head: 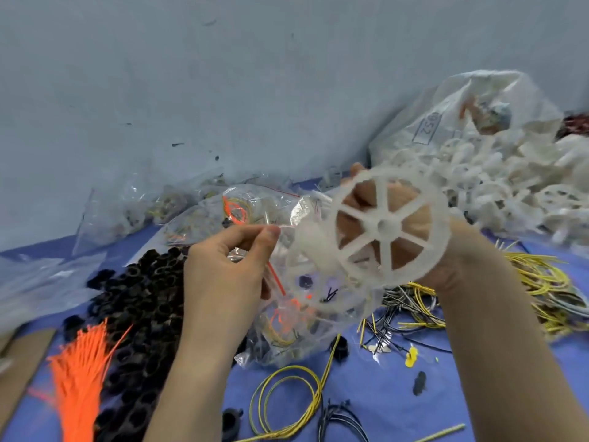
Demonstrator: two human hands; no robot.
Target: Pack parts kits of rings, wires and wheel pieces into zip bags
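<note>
The right hand [416, 223] grips a white wheel [387, 226] just right of the zip bag [287, 330] mouth. The left hand [223, 272] pinches that mouth's rim.

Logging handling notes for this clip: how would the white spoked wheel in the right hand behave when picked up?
The white wheel is probably stiff: its rim and six spokes hold shape in the right hand. It is likely light, being thin, open plastic. On edge it could roll; flat it should sit still.

Left hand [229, 266], mid frame, pinches a clear plastic zip bag [288, 330]; right hand [414, 220] grips a white spoked plastic wheel [382, 225].
</note>
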